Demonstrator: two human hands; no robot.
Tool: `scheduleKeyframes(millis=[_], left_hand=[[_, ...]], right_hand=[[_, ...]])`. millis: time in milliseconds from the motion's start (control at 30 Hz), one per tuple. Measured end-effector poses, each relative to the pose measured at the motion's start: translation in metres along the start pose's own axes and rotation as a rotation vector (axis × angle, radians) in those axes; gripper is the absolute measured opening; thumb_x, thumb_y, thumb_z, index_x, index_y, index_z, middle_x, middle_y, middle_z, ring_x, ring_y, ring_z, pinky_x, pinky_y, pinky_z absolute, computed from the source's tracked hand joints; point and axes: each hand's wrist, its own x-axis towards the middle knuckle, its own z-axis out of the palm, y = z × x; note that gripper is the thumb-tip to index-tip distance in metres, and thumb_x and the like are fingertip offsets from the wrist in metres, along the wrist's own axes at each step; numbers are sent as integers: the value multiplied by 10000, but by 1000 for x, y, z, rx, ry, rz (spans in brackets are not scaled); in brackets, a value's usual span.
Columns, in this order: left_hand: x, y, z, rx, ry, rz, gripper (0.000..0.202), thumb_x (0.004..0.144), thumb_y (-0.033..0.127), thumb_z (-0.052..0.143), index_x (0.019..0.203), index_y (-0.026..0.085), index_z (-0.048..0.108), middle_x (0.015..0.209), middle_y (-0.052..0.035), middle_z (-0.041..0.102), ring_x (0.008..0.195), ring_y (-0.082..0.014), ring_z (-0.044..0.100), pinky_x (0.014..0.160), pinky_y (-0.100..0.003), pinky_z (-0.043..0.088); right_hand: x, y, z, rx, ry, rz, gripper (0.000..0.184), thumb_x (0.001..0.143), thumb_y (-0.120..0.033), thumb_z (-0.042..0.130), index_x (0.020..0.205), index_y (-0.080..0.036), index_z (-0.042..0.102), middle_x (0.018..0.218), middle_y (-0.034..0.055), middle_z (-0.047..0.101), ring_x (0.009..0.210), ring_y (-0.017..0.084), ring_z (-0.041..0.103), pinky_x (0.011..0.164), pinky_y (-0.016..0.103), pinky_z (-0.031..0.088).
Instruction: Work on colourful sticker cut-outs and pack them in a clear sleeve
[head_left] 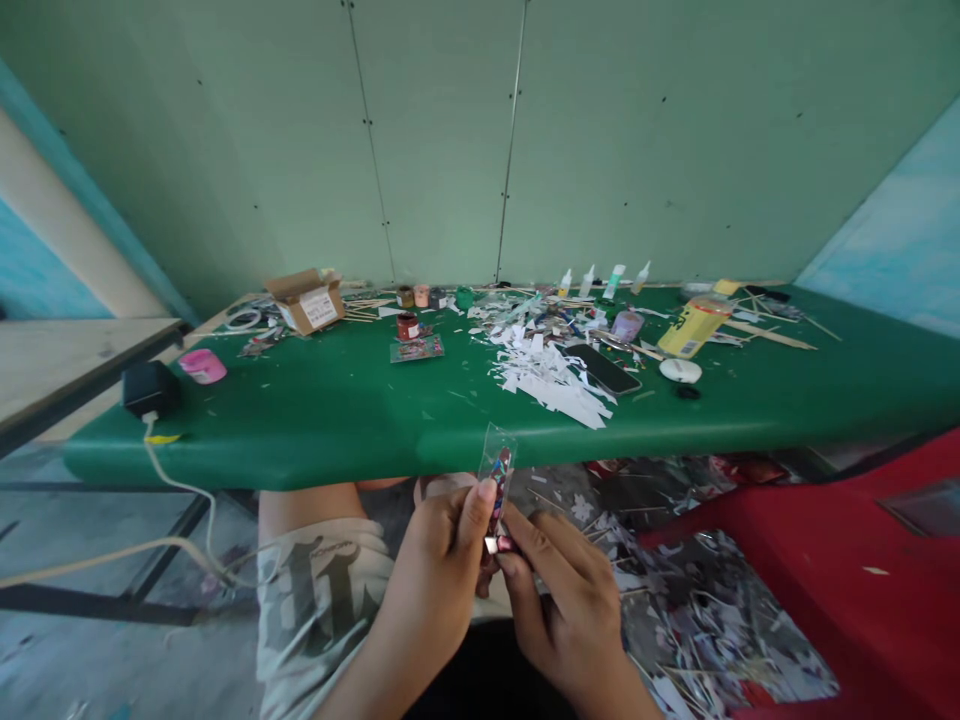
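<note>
Above my lap, just in front of the table edge, my left hand (442, 545) pinches a small clear plastic strip (500, 470) with a dark red, multicoloured pattern. The thumb lies along the strip, and its clear upper end sticks up past the fingers. My right hand (566, 590) is closed at the lower end, thumb and forefinger pressed together on it. A small whitish, shiny bit (492, 545) shows between the two hands. The strip's bottom end is partly hidden by fingers.
On the green table (337, 400) lie paper scraps (551, 375), a phone (602, 370), a yellow can (694, 325), a cardboard box (306, 302), a paint jar (407, 327) and a patterned plastic sheet (417, 348). A red chair (847, 560) stands at right; a cable (180, 483) hangs at left.
</note>
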Motion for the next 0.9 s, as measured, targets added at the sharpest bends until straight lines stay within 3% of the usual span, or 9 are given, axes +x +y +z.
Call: scheduleKeyframes(millis=[467, 633, 767, 900], left_hand=[[-1, -1, 1, -52, 30, -34, 473, 843, 607, 471, 610, 196, 466, 450, 67, 374, 387, -85, 360, 378, -208, 337], [-3, 0, 0, -11, 31, 24, 466, 879, 568, 433, 575, 216, 416, 435, 64, 369, 390, -97, 365, 407, -224, 346], [-6, 3, 0, 134, -10, 113, 519, 934, 516, 325, 509, 220, 362, 450, 29, 401, 426, -115, 413, 482, -250, 367], [-5, 5, 0, 276, 74, 188, 488, 945, 487, 314, 549, 216, 399, 496, 13, 443, 481, -131, 413, 510, -260, 327]], right_hand=[[-1, -4, 3, -90, 70, 18, 259, 909, -149, 469, 1091, -117, 651, 714, 71, 672, 578, 162, 613, 522, 269, 500], [-4, -4, 7, -116, 90, 109, 283, 926, -175, 460, 1124, -138, 658, 752, 80, 708, 576, 166, 644, 528, 269, 523], [-2, 1, 6, -22, 121, 207, 280, 929, -155, 458, 1118, -148, 664, 893, 100, 750, 746, 177, 719, 629, 247, 571], [-2, 2, 0, 83, 117, 175, 280, 933, -170, 444, 1130, -166, 643, 921, 90, 749, 794, 184, 723, 632, 255, 578]])
